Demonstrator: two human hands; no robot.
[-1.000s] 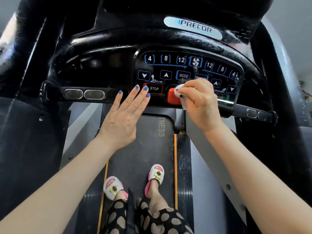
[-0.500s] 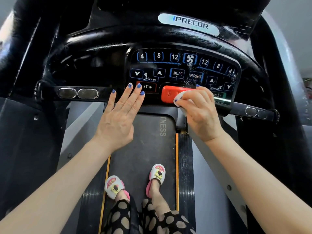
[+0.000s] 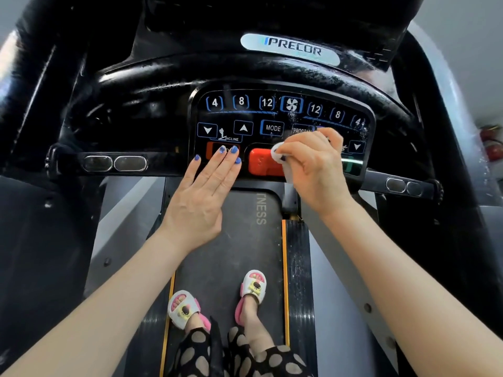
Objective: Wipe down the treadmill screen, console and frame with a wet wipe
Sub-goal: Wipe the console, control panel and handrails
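My right hand (image 3: 315,170) pinched the crumpled white wet wipe (image 3: 279,156) against the red button (image 3: 262,164). Left hand (image 3: 201,197) lay flat, fingers straight, on the glossy black console (image 3: 163,118). Grey belt (image 3: 231,248) below.

White wet wipe (image 3: 278,156) on black console (image 3: 272,115)

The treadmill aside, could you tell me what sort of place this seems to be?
Probably a gym or a home workout corner. The person stands on a running belt beneath a Precor console, and what looks like a red fire extinguisher hangs at the far right.
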